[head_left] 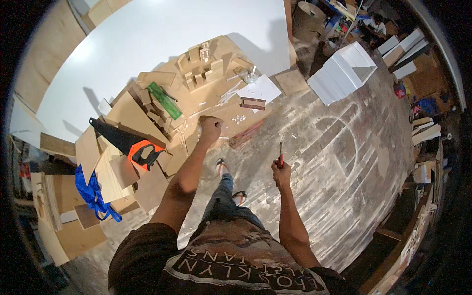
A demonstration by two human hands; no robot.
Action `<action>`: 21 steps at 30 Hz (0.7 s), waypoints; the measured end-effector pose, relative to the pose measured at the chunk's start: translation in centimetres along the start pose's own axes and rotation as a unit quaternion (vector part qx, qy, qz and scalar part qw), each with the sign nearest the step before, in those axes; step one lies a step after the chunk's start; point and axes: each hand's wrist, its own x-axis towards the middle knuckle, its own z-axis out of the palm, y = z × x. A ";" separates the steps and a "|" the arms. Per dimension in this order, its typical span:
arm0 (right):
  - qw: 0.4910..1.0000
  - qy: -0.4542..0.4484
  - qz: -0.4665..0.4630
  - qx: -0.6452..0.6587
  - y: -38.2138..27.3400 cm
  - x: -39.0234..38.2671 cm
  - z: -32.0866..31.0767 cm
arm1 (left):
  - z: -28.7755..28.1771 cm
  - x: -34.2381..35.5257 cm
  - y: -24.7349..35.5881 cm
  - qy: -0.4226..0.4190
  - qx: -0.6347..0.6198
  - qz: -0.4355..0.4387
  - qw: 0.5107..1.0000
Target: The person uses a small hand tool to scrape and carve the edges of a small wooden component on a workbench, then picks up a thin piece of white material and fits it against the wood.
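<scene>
My right hand is closed around a red-handled utility knife, its thin blade pointing up and away, held over the floor. Curled at the front edge of a wooden board is my left hand; whatever its fingers hold, if anything, is hidden. Small white bits lie scattered to its right. Farther back on the board stands a group of upright wooden blocks. A small wooden piece with dark brown edges rests by a white sheet, with a clear plastic-looking container at its back.
A handsaw with an orange handle lies on stacked wood offcuts left of my forearm, near a green block. A blue bag hangs beyond them. A white box stands on the concrete floor. Another person is far back right.
</scene>
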 end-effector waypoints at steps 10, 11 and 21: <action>0.996 0.017 -0.014 -0.081 5.9 -5.6 -2.3 | -1.2 -1.2 4.2 -0.044 0.031 0.089 0.995; 0.995 0.017 -0.042 -0.092 6.1 -5.9 -2.4 | -1.1 -1.3 4.2 -0.029 0.047 0.090 0.994; 0.994 -0.005 -0.005 -0.111 3.3 -8.1 -2.1 | -2.2 -2.1 3.0 -0.019 -0.010 0.058 0.998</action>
